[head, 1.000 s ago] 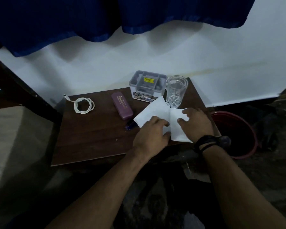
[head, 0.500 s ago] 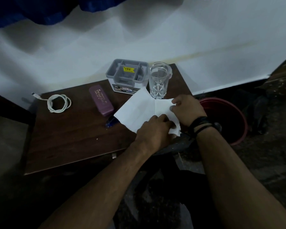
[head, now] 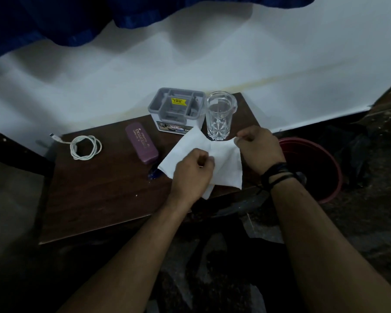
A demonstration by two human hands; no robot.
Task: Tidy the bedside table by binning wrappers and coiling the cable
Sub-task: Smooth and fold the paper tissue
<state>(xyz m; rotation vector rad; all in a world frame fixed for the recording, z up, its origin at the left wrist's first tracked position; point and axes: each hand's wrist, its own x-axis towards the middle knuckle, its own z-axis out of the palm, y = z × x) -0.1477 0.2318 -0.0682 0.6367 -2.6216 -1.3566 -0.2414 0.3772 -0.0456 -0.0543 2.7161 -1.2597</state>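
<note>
Both hands are on the white paper (head: 224,163) at the table's (head: 95,199) near right edge, left hand (head: 191,175) and right hand (head: 260,146) each pinching it, probably bunching it up for the red bin (head: 325,159) just right, cable (head: 85,146) coiled far left.

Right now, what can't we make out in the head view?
- Blue object: mostly hidden under the white paper; identity unclear.
- Red bin: interior too dark, partly behind the right hand.
- Organizer box: front label partly covered by the paper.
- Left hand: grip underside hidden.
</note>
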